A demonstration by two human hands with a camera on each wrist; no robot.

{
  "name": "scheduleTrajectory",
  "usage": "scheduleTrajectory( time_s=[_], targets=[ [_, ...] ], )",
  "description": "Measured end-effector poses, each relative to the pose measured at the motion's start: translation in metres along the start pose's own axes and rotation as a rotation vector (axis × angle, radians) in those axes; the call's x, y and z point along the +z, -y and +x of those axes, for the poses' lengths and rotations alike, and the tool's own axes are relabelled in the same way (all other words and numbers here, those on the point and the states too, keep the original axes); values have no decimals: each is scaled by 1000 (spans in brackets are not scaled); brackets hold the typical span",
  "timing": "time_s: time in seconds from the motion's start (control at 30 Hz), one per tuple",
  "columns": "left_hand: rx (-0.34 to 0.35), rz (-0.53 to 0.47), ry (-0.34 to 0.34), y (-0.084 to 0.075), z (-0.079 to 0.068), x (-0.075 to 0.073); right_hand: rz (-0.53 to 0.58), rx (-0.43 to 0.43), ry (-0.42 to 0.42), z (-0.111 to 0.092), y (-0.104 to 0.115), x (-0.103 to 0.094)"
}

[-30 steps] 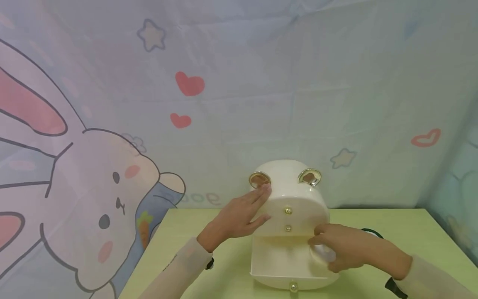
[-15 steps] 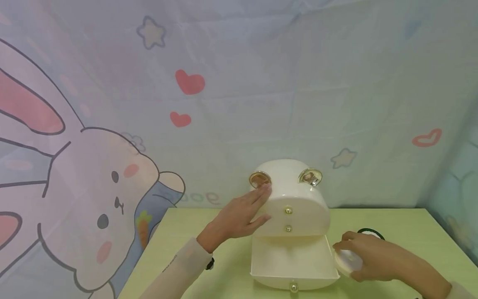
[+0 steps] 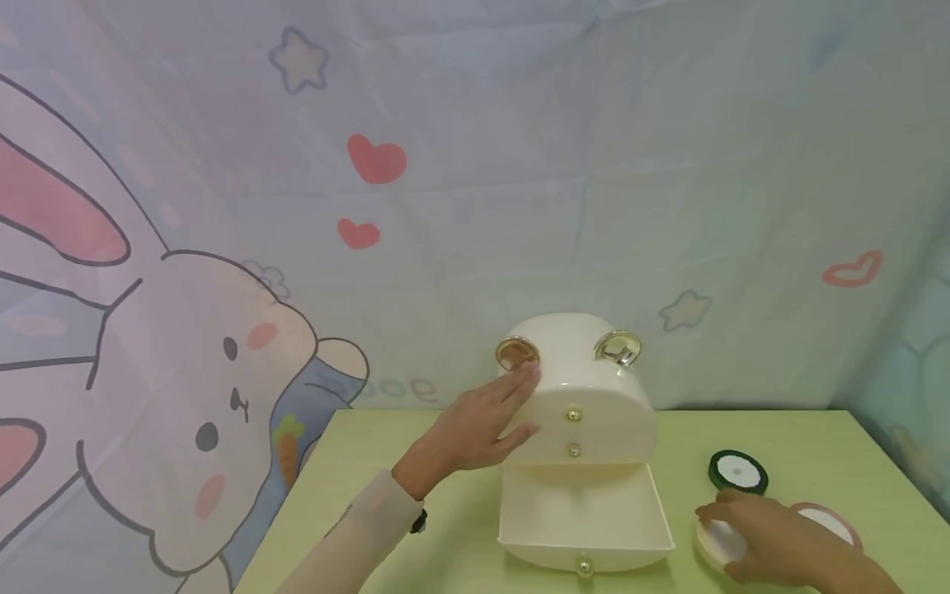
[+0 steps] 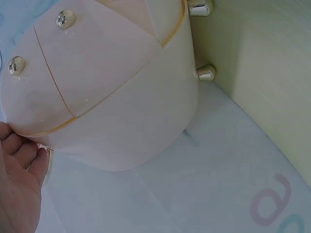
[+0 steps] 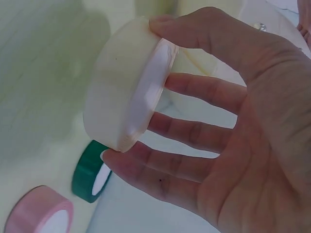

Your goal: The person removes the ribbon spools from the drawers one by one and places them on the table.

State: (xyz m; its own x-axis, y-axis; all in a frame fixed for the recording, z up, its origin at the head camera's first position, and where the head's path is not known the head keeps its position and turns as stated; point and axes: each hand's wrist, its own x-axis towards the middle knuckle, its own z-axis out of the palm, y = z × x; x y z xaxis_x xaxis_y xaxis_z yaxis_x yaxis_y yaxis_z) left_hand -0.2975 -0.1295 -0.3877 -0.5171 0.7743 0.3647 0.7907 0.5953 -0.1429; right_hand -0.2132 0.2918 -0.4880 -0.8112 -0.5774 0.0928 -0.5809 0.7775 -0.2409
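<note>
A white storage box (image 3: 567, 355) with gold ear-like rings and round gold knobs stands on the table. Its bottom drawer (image 3: 582, 507) is pulled out, and I see nothing inside. My left hand (image 3: 475, 425) rests against the box's upper left edge near one ring, fingers extended. Right of the drawer, my right hand (image 3: 779, 540) holds a cream-white ribbon roll (image 5: 119, 92) by its edges, between thumb and fingers. In the right wrist view the roll is tilted on edge. Whether it touches the table I cannot tell.
A green ribbon roll (image 3: 738, 473) lies on the table (image 3: 386, 487) behind my right hand. A pink ribbon roll (image 3: 830, 523), partly covered by that hand, lies to the right. A cartoon-printed cloth (image 3: 475, 206) hangs behind the table.
My right hand has carried the white ribbon roll from over the drawer out to the right, uncovering the green and pink rolls. My left hand has stayed on the box.
</note>
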Motion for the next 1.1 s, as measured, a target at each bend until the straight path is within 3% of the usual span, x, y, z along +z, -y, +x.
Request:
scheduleTrajectory(
  time_s=[0.57,0.8,0.97,1.1],
  targets=[
    [-6,-10,3,0,-1,3,44,25,9,-2,-21,23],
    [-18,-28,16,0,-1,3,47,118,73,0,-23,25],
    [-20,-24,14,0,0,2,-15,27,-22,-4,-26,28],
    [-19,-14,20,0,0,2,-58,49,-17,-6,-21,25]
  ],
)
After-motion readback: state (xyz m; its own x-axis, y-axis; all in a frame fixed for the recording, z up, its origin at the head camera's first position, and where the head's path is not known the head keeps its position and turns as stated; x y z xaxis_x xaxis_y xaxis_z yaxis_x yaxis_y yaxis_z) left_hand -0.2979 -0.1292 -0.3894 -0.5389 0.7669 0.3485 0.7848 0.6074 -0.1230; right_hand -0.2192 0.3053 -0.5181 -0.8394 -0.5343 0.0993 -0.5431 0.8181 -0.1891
